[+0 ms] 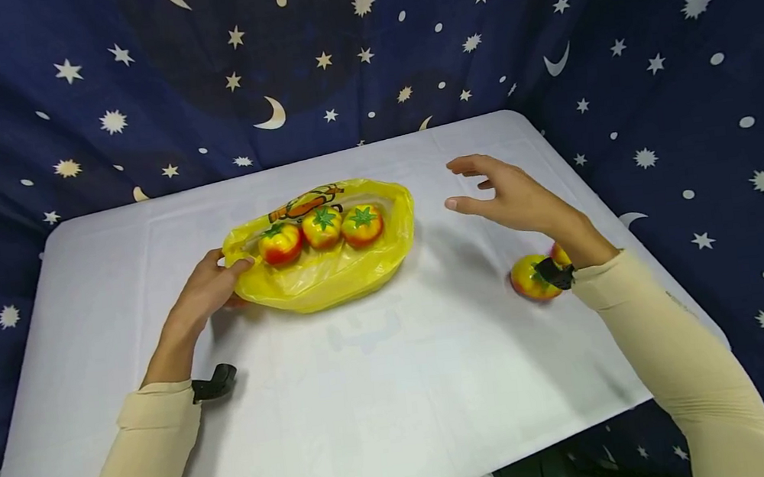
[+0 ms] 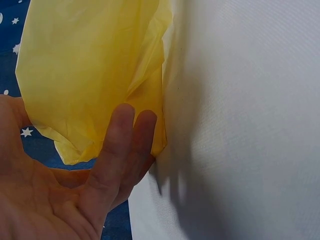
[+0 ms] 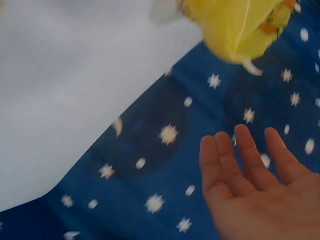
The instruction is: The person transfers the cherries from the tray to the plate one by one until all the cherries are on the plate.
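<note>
A yellow plastic bag point(image 1: 318, 291) lies spread with its mouth up on the table, a dark and orange print along its far side. Three red-and-yellow tomatoes with green tops sit inside: a left one point(image 1: 280, 244), a middle one point(image 1: 322, 226) and a right one point(image 1: 362, 226). My left hand point(image 1: 207, 290) pinches the bag's left edge, thumb over the rim; in the left wrist view its fingers point(image 2: 120, 140) lie along the yellow plastic. My right hand point(image 1: 516, 195) hovers right of the bag, fingers apart, holding nothing.
Below my right wrist rests another tomato point(image 1: 529, 278), with one more point(image 1: 560, 254) partly hidden behind the wrist. Something reddish point(image 1: 236, 302) shows under the bag's left end. A white-covered table point(image 1: 369, 393) meets a dark blue star-patterned curtain point(image 1: 348, 34) at back and sides.
</note>
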Demonstrator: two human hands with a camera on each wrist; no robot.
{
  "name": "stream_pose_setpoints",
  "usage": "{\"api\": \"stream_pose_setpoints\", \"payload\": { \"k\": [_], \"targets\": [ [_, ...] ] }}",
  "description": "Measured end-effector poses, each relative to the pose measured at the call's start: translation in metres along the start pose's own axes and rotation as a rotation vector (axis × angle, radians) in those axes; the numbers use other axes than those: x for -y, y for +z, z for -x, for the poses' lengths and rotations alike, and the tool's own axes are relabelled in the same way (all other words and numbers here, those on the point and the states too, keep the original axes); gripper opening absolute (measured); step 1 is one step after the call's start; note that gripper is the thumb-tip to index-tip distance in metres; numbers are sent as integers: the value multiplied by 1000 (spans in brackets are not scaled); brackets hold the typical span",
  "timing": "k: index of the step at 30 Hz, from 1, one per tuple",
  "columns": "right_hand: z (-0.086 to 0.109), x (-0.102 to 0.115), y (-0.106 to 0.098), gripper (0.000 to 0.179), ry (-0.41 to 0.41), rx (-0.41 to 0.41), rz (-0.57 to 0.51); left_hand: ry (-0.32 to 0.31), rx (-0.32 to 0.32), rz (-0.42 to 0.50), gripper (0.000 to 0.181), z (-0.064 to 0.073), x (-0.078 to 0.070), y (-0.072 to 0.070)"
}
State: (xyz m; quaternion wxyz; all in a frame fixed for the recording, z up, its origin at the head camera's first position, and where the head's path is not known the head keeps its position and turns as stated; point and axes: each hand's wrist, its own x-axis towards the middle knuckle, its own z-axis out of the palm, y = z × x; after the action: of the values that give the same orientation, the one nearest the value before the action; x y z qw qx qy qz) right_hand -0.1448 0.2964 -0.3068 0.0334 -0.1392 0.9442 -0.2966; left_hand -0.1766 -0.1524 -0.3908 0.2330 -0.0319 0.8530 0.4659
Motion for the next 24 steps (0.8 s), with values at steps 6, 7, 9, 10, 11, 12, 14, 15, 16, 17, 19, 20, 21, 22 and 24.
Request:
{"api": "stream_pose_setpoints", "payload": {
  "k": [6, 7, 9, 10, 11, 12, 14, 15, 16, 17, 19, 20, 21, 22, 24],
  "targets": [
    [35, -33, -21, 64, 81, -71, -110, -7, 0, -16, 82, 0, 1, 0],
    [41, -39, -23, 64, 96, -82, -116, -6, -1, -26, 82, 0, 1, -1],
    [54, -51, -26, 64, 133, -101, -116, -4, 1, -40, 83, 0, 0, -1],
    [60, -57, -27, 64, 151, -109, -111, -3, 2, -47, 83, -1, 0, -1],
    [66, -63, -29, 64, 168, -115, -107, -2, 3, -53, 83, -1, 0, -1],
    [71, -69, -30, 64, 189, -118, -106, -7, 4, -54, 83, -1, -1, -1],
    [83, -82, -33, 66, 236, -125, -100, -15, 3, -61, 82, -1, -2, 0],
    [89, -88, -34, 67, 260, -126, -96, -18, 1, -65, 82, -1, -2, -1],
    [94, -94, -35, 68, 280, -126, -97, -21, -3, -67, 82, -1, -2, -1],
    [99, -101, -36, 69, 301, -128, -94, -23, -5, -69, 82, -1, -2, -1],
    [108, -113, -37, 70, 339, -130, -93, -28, -10, -72, 82, -1, -3, -2],
    [112, -118, -37, 71, 352, -132, -98, -29, -11, -71, 82, -1, -3, -2],
    [116, -123, -37, 71, 361, -132, -105, -31, -12, -69, 82, -1, -3, -2],
    [119, -128, -36, 71, 369, -133, -111, -30, -12, -67, 81, -2, -2, -2],
    [125, -135, -35, 71, 382, -136, -133, -31, -10, -60, 81, -1, -2, -2]
  ]
}}
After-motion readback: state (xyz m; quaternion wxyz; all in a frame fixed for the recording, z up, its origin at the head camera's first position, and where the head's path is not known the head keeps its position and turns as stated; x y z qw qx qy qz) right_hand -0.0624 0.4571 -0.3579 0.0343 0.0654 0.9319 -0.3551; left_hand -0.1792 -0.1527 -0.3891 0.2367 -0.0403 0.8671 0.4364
